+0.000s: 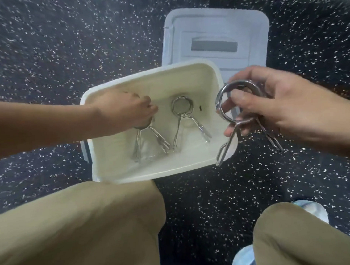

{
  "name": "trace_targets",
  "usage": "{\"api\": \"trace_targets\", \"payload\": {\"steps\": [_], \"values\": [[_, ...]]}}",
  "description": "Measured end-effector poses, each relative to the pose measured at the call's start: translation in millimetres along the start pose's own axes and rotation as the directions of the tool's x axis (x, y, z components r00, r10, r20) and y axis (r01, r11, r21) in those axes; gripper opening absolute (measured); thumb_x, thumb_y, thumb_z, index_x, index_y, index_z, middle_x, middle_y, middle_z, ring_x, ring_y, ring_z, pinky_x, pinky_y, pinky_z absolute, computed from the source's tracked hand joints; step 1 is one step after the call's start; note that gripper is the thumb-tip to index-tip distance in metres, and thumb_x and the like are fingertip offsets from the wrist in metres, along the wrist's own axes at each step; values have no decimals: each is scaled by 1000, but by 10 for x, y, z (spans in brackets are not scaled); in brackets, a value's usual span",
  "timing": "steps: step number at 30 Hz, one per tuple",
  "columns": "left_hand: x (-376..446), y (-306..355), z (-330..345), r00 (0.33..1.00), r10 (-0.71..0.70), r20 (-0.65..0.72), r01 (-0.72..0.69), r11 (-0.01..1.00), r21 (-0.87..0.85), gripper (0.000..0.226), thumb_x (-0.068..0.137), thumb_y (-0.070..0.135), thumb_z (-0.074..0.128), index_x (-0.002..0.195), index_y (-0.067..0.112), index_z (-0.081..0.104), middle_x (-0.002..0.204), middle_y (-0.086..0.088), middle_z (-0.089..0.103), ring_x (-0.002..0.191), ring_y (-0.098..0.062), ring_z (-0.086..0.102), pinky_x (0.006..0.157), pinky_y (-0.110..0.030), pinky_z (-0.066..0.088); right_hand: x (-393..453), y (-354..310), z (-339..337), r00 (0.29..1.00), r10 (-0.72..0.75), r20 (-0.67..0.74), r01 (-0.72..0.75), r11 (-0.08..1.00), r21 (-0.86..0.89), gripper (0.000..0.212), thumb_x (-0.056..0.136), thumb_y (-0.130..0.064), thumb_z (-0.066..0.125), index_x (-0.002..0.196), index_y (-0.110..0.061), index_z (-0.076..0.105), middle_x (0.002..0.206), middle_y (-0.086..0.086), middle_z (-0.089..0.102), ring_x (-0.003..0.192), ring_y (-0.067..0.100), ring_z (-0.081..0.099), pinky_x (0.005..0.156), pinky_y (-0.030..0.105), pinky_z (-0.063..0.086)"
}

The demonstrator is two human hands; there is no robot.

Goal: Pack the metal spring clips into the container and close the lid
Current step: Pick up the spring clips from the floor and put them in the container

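An open white container (183, 168) stands on the speckled floor before my knees. Inside it a metal spring clip (182, 107) lies on the bottom, ring up, handles spread toward me. My left hand (127, 111) reaches into the container's left side, fingers closed on the ring of a second spring clip (153, 136) whose handles rest on the bottom. At the container's right edge my right hand (268, 107) holds a third spring clip (231, 102) by its ring, above the rim; more handles stick out behind it. The white lid (216, 33) lies flat on the floor beyond the container.
The floor (48, 57) is dark rubber with white specks. My bent knees in tan trousers (84, 224) fill the near foreground, with light shoes (311, 209) at the right. The lid has a grey recessed slot at its middle.
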State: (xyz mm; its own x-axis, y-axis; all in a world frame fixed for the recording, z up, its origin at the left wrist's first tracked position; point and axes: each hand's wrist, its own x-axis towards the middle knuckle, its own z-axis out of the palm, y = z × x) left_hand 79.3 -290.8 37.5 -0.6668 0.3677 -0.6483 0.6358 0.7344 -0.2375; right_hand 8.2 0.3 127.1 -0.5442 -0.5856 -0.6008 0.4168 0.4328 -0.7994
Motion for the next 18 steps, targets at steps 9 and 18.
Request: {"api": "trace_targets", "payload": {"steps": [9,18], "values": [[-27,60,324,981,-39,-192,24,997,-80,28,73,-8,55,96,6,65,86,-12,64,59,-28,66,45,-30,32,333,-209,-47,984,-79,-159,53,985,-166,22,104,-23,46,99,-15,67,88,9,76,62,32,76,47,25,57],[-52,73,356,962,-61,-267,37,995,-93,42,81,-5,56,121,8,56,98,-9,64,72,-29,70,49,-32,40,576,-403,118,972,-70,-225,39,989,-140,15,107,-16,43,111,-15,57,87,9,71,64,36,76,53,31,59]]}}
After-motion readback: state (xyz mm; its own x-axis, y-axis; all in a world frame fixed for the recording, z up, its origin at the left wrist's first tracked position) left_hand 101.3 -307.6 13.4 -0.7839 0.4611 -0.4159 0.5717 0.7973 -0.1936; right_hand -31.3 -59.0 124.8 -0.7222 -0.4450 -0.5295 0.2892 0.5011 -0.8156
